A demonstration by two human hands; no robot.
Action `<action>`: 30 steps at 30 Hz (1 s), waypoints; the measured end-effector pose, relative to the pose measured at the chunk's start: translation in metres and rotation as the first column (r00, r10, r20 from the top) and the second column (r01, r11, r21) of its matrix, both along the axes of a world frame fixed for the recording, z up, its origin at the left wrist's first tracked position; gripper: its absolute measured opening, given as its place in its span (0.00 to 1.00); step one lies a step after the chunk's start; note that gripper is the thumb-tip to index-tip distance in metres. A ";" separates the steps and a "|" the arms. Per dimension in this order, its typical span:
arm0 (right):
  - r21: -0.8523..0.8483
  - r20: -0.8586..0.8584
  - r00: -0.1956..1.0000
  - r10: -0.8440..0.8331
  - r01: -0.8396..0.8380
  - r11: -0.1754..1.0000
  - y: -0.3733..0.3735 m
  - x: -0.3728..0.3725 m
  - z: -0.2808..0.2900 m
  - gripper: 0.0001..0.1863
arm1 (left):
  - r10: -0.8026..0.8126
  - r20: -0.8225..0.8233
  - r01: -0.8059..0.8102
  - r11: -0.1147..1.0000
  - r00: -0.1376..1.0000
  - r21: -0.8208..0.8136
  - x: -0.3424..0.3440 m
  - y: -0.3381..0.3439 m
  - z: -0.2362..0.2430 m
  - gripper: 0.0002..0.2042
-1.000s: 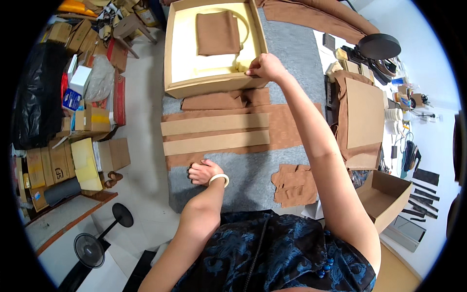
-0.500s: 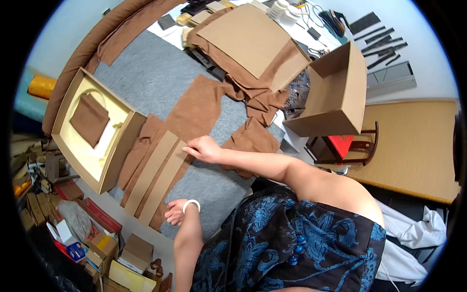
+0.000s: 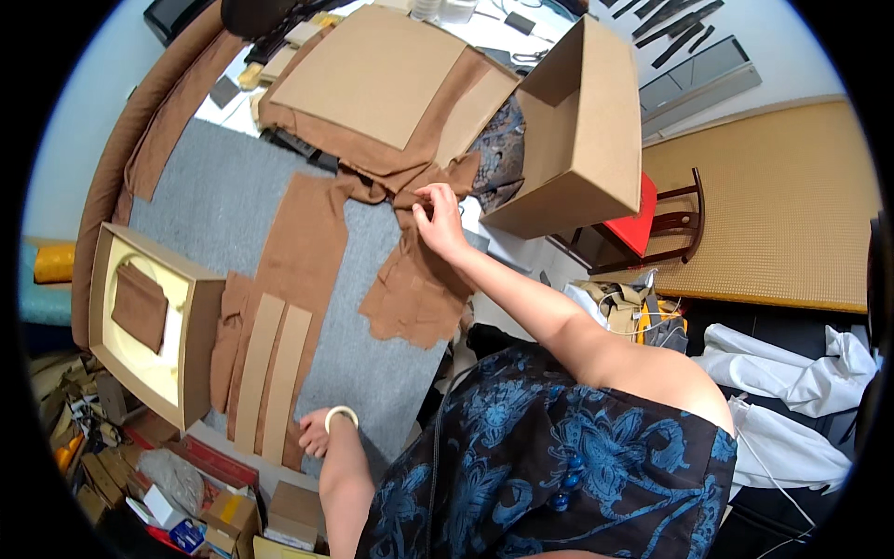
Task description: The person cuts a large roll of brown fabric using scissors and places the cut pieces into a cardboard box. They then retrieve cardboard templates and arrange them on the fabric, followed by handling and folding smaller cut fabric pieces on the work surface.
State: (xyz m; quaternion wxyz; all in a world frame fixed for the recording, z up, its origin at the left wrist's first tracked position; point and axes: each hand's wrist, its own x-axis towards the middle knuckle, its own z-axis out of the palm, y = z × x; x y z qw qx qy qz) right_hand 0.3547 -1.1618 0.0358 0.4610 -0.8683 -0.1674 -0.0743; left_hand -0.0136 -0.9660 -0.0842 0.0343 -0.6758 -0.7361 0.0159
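Note:
Over the crumpled brown cloth [image 3: 414, 289] on the table, my right hand [image 3: 441, 222] is reached out, its thumb and bent fingers apart with nothing seen between them. My left hand [image 3: 315, 432], a pale bangle [image 3: 342, 414] at its wrist, rests by the near end of two tan cardboard strips [image 3: 287, 382]. Its fingers look loosely spread and hold nothing that I can see. The strips lie side by side on a long piece of brown cloth [image 3: 303, 233], which stretches away over the grey felt table cover [image 3: 219, 186].
At left stands an open box [image 3: 197, 345] with a pale yellow lining and folded brown cloth [image 3: 140, 307] inside. A large cardboard sheet [image 3: 372, 79] lies on cloth at the back. An open cardboard box [image 3: 601, 130] stands at right, near a red-seated chair [image 3: 629, 224].
My right hand has left the cardboard strips and moved far and right to the crumpled cloth. My left hand stays near the strips' end. The view has shifted.

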 end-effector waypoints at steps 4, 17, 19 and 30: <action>-0.020 0.024 1.000 0.016 -0.016 1.000 -0.013 0.029 0.005 0.06 | -0.006 0.052 0.005 0.999 0.999 0.033 0.001 -0.002 -0.001 0.14; 0.249 -0.683 0.659 -0.315 0.616 0.747 0.018 0.195 -0.066 0.29 | 0.023 0.065 -0.031 0.991 0.998 0.128 -0.008 0.001 -0.009 0.15; 0.548 -0.795 0.588 0.151 0.589 0.594 0.024 0.216 -0.075 0.27 | -0.076 0.074 0.065 0.988 0.994 0.143 -0.007 0.002 -0.006 0.15; 0.335 -0.844 0.530 0.080 0.403 0.852 0.030 0.290 -0.089 0.09 | 0.026 -0.023 -0.020 0.980 0.999 0.197 -0.004 -0.001 0.000 0.15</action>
